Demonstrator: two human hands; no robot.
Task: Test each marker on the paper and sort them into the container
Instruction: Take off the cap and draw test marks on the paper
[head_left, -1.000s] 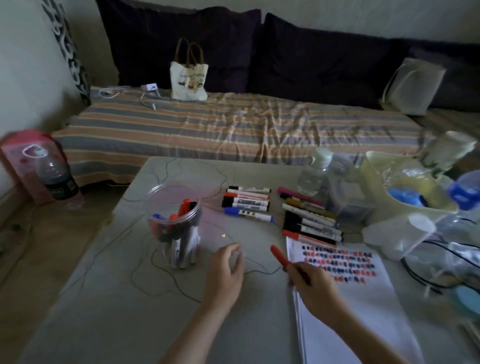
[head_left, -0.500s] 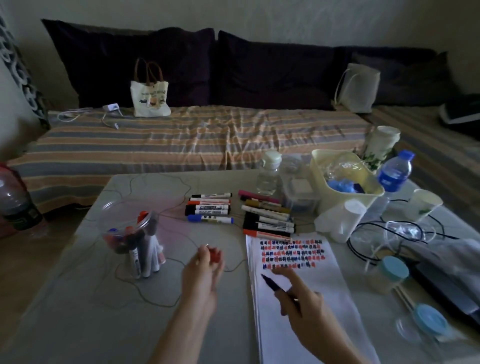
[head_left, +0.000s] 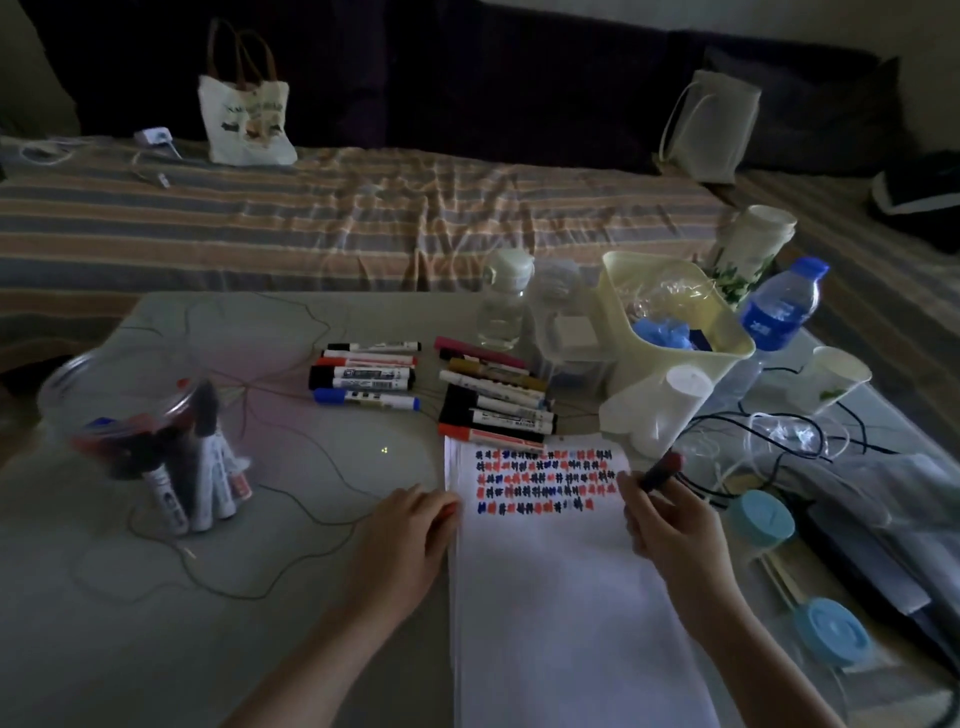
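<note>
my right grip (head_left: 670, 525): clamped on red marker (head_left: 661, 470) over paper (head_left: 550, 597) | my left grip (head_left: 410, 525): at paper's left edge, something red under fingers, state unclear | container (head_left: 140, 415): well left, holds markers

White paper (head_left: 561, 597) carries rows of red, blue and black test marks. The marker (head_left: 662, 470) in my right hand (head_left: 670, 530) looks dark with a red end. Behind the pale grey tabletop (head_left: 156, 623), the bed cover (head_left: 311, 218) is striped orange and grey. Two jar lids (head_left: 831, 631) are light blue.
</note>
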